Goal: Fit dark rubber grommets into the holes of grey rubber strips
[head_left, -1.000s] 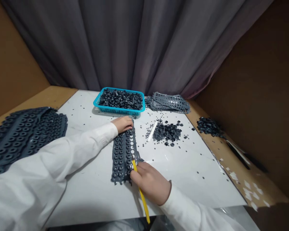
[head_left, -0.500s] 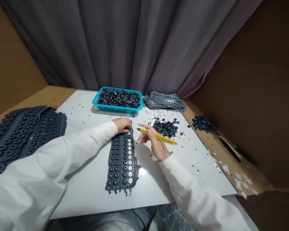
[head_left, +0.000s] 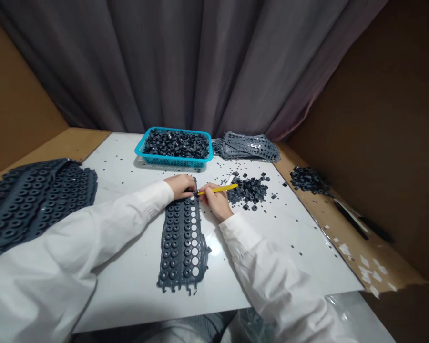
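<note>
A dark grey rubber sheet (head_left: 180, 238) with rows of raised ring-shaped parts lies lengthwise before me. Along its right side runs a column of round holes through which white shows. My left hand (head_left: 181, 186) is over the sheet's far end, its fingers curled onto the rubber there. In my right hand (head_left: 214, 200) is a thin yellow pen-like tool (head_left: 219, 188), gripped between thumb and fingers. The tool's tip points left and meets the sheet's far right corner, close to my left fingertips. What exactly the tip touches is too small to tell.
Behind the sheet stands a blue basket (head_left: 175, 162) full of small black parts. Punched-out flat sheets (head_left: 250, 146) lie right of it, with a heap of black pieces (head_left: 250, 190) nearer. More ringed sheets (head_left: 43, 195) are stacked left. A second heap (head_left: 307, 180) sits on the cardboard.
My right hand has moved left and slightly up, bringing the yellow tool's tip from beside the sheet to its far right corner. My left hand stays at the sheet's far end.
</note>
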Demonstrator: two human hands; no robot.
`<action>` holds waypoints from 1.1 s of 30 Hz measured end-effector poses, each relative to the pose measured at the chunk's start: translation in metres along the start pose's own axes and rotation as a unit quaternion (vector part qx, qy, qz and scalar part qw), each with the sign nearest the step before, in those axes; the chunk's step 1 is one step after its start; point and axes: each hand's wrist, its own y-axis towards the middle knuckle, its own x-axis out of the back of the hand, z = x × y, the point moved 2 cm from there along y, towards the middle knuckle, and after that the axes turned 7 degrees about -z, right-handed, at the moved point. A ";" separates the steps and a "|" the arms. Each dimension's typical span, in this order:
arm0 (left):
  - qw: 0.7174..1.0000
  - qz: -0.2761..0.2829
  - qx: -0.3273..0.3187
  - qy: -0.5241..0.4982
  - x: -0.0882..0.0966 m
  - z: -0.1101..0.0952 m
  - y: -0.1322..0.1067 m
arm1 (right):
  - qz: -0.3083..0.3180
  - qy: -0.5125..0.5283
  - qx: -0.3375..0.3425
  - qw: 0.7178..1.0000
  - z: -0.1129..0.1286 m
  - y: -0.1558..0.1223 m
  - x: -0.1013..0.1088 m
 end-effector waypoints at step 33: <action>0.714 -0.204 0.317 -0.590 0.013 0.001 -0.025 | 0.010 -0.049 0.039 0.998 0.001 -0.004 -0.002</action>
